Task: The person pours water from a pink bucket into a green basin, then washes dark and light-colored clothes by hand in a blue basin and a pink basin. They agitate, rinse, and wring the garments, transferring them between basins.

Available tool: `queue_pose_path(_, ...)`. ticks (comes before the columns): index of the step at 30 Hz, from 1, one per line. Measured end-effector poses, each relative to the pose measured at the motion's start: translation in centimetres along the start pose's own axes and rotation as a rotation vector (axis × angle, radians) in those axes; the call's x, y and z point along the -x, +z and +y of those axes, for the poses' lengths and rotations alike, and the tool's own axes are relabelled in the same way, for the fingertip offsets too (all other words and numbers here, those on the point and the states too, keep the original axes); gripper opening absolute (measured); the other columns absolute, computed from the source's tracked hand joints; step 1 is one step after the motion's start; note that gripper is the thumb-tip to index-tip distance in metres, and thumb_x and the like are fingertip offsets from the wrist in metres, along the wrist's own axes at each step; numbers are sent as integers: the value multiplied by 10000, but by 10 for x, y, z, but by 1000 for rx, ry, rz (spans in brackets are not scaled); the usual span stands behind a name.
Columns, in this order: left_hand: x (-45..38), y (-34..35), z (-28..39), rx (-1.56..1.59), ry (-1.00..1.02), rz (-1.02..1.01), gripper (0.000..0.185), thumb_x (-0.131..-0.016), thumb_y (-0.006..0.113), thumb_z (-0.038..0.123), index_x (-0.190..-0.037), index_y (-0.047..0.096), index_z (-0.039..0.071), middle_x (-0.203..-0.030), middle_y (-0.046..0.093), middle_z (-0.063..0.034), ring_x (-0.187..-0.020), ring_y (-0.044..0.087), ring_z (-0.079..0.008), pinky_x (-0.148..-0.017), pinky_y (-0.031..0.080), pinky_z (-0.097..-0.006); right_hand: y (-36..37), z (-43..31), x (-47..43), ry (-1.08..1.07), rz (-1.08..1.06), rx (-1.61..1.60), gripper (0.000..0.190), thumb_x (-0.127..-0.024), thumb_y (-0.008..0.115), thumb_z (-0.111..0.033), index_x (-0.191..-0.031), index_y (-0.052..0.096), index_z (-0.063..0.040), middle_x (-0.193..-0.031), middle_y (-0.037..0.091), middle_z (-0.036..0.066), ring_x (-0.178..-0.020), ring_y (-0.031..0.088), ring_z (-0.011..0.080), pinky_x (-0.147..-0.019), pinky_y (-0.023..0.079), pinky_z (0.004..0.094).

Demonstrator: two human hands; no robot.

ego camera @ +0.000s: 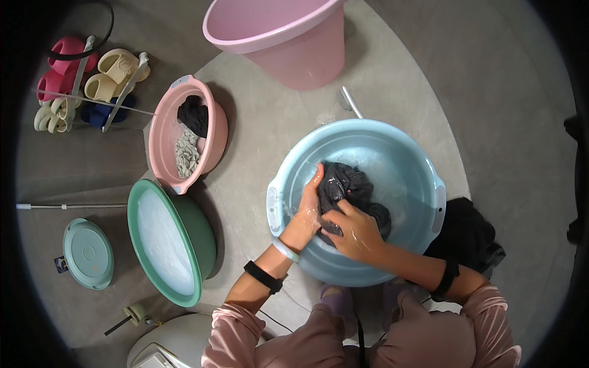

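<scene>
A wet dark grey garment (340, 184) is bunched up in a light blue plastic basin (409, 152) that holds soapy water. My left hand (310, 202) grips the garment's left side, thumb pointing up along its edge. Bent over the near part of the same cloth are the fingers of my right hand (356, 227), pinching a fold of it. Both hands are wet, with suds on the skin. Part of the garment lies under my fingers and is hidden there.
Left of the basin stand a pink basin (220, 133) with dark and pale clothes and a green basin (209, 248) of sudsy water. A tall pink tub (299, 64) stands beyond. Black cloth (469, 234) lies on the floor at right. Slippers (117, 69) hang on wall racks.
</scene>
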State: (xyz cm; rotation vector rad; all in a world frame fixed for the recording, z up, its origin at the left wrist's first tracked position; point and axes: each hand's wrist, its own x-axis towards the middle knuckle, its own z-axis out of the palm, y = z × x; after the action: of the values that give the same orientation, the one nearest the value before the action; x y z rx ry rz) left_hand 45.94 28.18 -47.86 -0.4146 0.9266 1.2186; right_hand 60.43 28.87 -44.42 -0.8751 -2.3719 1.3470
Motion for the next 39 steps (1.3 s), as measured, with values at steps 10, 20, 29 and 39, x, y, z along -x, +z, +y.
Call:
queue_pose_path(10, 14, -14, -46, 82, 127, -259, 328, -1003, 413, 249, -1176, 582, 26, -1139, 639, -117, -1015, 629, -255, -913, 510, -400, 4, 33, 8, -326, 163, 214, 120, -767, 649, -252, -755, 574, -158, -772, 559, 62, -553, 598, 262, -492, 483, 404)
queue_pose_path(20, 57, -2, 28, -615, 371, 273, 187, -782, 720, 46, -898, 572, 47, -868, 646, -23, -841, 623, -164, -793, 483, -256, -117, 73, -38, 315, -67, -620, 182, -800, 603, -113, -963, 670, -64, -1066, 644, 99, -978, 607, 242, -879, 456, 306)
queue_pose_path(29, 51, -38, -28, -2215, 176, 391, 465, -848, 663, 261, -1162, 437, 2, -1080, 565, -240, -956, 585, -459, -875, 475, -458, -91, 78, -39, 593, -463, 319, 304, -855, 586, -286, -1073, 683, -98, -1092, 671, 144, -1085, 605, 307, -921, 467, 404)
queue_pose_path(39, 44, -14, -67, -1822, -196, -520, 384, -882, 620, 255, -1186, 511, 47, -1128, 579, -220, -1062, 572, -366, -913, 444, -408, -24, 116, 17, 530, -360, 521, 727, -824, 690, -421, -1352, 426, 5, -1255, 572, 196, -1116, 576, 377, -965, 434, 481)
